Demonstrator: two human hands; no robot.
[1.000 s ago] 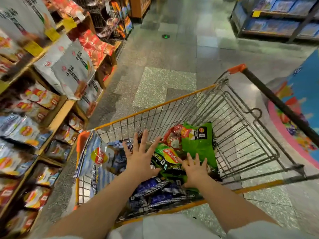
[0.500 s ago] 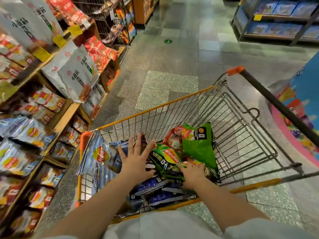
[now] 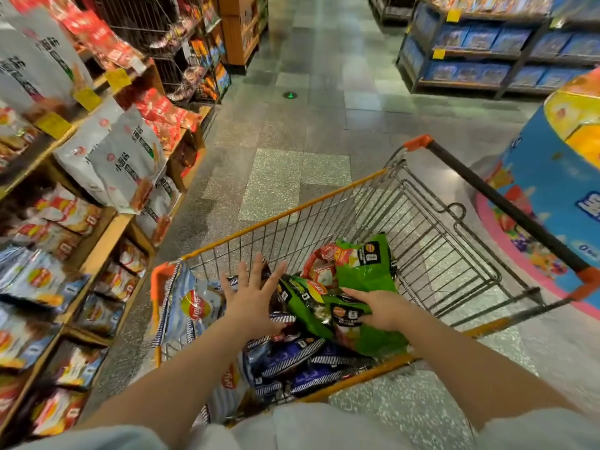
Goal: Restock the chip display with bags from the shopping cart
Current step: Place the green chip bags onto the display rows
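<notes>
Floor (image 3: 324, 102): speckled grey-green stone tiles, glossy, one paler patch mid-aisle. A small green floor marker (image 3: 290, 95) sits beyond it. Far right: blue metal shelving (image 3: 487, 60) stocked with blue boxes. Right edge: a round, brightly printed promotional stand (image 3: 552, 196).

Supermarket aisle: stocked shelves (image 3: 97, 228), cart (image 3: 422, 222)

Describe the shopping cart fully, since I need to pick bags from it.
The shopping cart is a grey wire basket with an orange rim and a black handle with orange ends. It stands on the tiled floor beside the shelves, its near half piled with green, blue and light chip bags. Both hands reach in: the left hand spread, the right hand on a green bag.
</notes>
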